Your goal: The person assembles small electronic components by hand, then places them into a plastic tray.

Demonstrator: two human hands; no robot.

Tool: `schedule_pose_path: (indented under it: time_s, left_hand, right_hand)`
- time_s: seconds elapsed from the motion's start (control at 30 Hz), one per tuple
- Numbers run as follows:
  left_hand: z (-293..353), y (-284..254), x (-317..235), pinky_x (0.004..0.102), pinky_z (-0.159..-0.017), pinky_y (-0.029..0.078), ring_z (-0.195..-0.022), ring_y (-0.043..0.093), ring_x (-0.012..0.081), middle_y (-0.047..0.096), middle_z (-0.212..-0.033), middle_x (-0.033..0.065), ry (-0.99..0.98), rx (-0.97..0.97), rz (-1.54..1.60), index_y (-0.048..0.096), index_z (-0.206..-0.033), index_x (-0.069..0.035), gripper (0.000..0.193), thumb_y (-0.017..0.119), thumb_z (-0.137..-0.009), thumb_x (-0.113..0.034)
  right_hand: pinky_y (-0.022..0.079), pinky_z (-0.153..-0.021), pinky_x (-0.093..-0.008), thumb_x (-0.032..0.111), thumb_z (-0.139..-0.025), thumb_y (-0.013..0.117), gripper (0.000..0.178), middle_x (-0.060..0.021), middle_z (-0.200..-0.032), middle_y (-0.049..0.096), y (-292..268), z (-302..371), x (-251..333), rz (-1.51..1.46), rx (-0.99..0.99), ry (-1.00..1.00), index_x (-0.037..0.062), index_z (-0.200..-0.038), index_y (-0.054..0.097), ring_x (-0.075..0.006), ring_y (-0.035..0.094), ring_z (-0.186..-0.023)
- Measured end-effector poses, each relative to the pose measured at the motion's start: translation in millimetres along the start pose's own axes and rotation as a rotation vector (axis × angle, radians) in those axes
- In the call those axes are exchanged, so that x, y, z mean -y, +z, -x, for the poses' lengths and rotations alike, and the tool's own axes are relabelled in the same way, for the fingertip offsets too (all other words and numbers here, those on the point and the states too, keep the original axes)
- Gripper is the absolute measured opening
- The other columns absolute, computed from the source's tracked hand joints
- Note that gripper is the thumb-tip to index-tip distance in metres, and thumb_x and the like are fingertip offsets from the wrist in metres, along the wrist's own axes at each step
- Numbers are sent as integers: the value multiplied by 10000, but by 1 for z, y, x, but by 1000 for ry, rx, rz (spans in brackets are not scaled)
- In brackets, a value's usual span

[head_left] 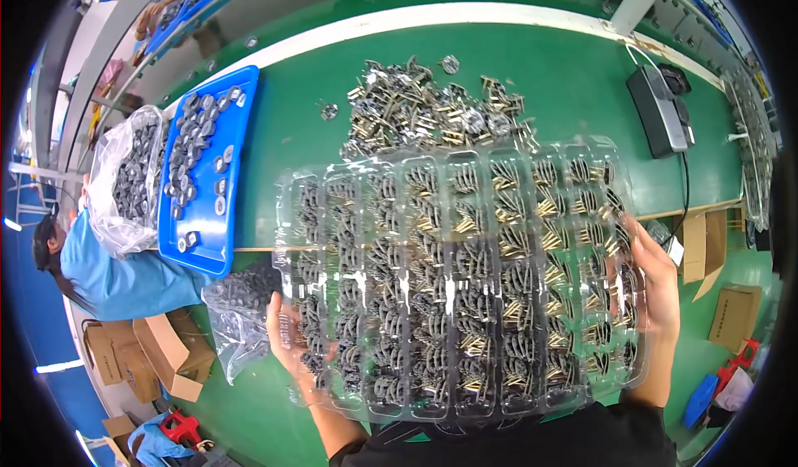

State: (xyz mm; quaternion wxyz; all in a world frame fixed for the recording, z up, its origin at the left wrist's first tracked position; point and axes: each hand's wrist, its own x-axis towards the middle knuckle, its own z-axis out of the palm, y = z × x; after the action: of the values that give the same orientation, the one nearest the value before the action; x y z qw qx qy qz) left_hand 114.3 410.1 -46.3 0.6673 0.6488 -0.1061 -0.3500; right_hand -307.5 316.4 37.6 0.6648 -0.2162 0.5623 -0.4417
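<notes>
Left grip (pixel 287 338): closed on the left edge of a clear plastic tray (pixel 284 217), thumb up along the side, fingers partly visible through the plastic. Right grip (pixel 658 280): closed on the opposite edge, set farther up, fingers reaching behind the tray. Forearms rise from below, palms facing inward. Tray is spread between both grips; its rows of pockets carry small dark parts with brass-coloured pins (pixel 474 267).

Surface: green counter (pixel 295 134) beyond the grips. Loose heap of similar parts (pixel 416 113) just past the tray's far edge. Up-left of the left grip, a blue tray (pixel 220 247) with grey round pieces (pixel 195 126); beside it, a clear bag (pixel 104 192) of like pieces. Beyond the right grip, a grey-black box (pixel 657 118) with cord.

Room: person in blue (pixel 125 280) left of the left grip; open cartons (pixel 170 350) lower left; green floor (pixel 241 417).
</notes>
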Motion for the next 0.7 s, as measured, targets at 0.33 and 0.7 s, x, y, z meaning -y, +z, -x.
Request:
schedule_pose_path:
  time_s: [0.33, 0.7]
  left_hand:
    - [-28, 53, -32, 583, -1152, 307, -1356, 431, 468, 535, -1351, 232, 976, 577, -328, 468, -1181, -95, 816, 872, -658, -574]
    - [-76, 80, -78, 560, -995, 375, -1103, 609, 390, 630, -1083, 165, 1052, 890, -202, 513, -1063, -65, 794, 882, -620, -610]
  right_hand:
    - [594, -491, -357, 138, -808, 558, 911, -234, -940, 657, -24, -36, 5, -163, 123, -179, 123, -1608, 123, -277, 653, -610]
    - [504, -545, -292, -72, -635, 754, 557, -110, -877, 615, -38, -28, 50, 853, 232, -768, 43, -1175, 673, -237, 646, -909]
